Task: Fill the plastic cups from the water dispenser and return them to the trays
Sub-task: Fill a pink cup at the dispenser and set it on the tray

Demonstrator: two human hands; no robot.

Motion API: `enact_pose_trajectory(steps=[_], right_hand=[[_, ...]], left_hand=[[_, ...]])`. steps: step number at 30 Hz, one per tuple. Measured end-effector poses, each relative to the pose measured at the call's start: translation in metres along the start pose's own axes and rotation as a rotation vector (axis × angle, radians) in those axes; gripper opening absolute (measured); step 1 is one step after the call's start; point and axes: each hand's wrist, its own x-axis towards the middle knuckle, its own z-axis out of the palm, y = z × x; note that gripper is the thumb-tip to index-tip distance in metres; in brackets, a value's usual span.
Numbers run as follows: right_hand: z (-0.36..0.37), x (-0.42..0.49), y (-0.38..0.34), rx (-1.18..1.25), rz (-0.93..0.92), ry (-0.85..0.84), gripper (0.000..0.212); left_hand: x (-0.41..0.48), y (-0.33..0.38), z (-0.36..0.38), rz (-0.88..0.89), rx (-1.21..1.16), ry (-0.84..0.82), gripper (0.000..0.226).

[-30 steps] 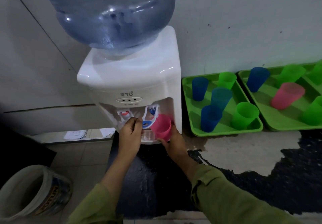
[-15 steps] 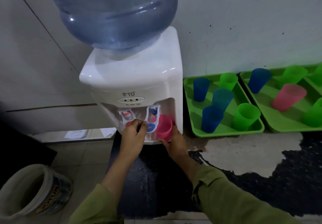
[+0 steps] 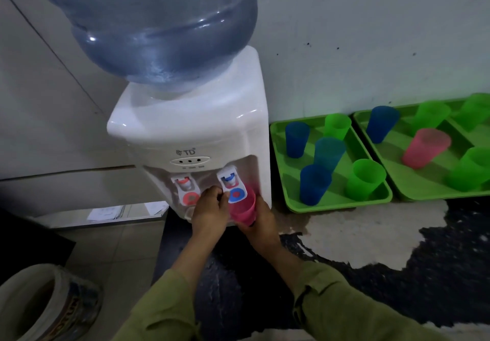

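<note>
A white water dispenser with a big blue bottle stands against the wall. My right hand grips a pink cup under the blue tap lever. My left hand pinches the edge of that blue lever. The red tap lever sits to its left. Two green trays, the near one and the far right one, hold blue, green and pink cups.
A plastic bucket stands on the tiled floor at lower left. Papers lie on a low ledge left of the dispenser. The counter is dark with a worn pale patch.
My left hand has shifted right from the dispenser's middle onto the blue lever. The pink cup has settled lower under the blue tap. The camera has moved closer.
</note>
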Motion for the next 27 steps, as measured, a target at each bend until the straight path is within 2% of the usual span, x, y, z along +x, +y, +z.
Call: enact_pose_trajectory(steps=[4, 10, 15, 20, 23, 27], right_hand=[[-0.001, 0.000, 0.001, -0.073, -0.009, 0.019, 0.067], [-0.005, -0.005, 0.007, -0.198, 0.033, 0.018, 0.070], [-0.012, -0.016, 0.015, -0.199, 0.034, 0.034, 0.064], [-0.042, -0.035, 0.035, -0.214, 0.032, 0.053, 0.067], [-0.074, -0.052, 0.046, -0.144, 0.024, 0.110, 0.070], [-0.120, -0.062, 0.060, -0.191, 0.036, 0.170, 0.077]], left_hand=[[0.001, -0.002, 0.001, 0.000, -0.045, 0.009, 0.019], [-0.026, -0.008, 0.004, -0.004, -0.331, 0.124, 0.012], [-0.043, -0.019, 0.014, -0.023, -0.379, 0.123, 0.007], [-0.057, -0.025, 0.036, -0.046, -0.377, 0.046, 0.008], [-0.072, -0.018, 0.057, 0.026, -0.338, -0.058, 0.009], [-0.081, 0.012, 0.093, 0.082, -0.300, -0.169, 0.005]])
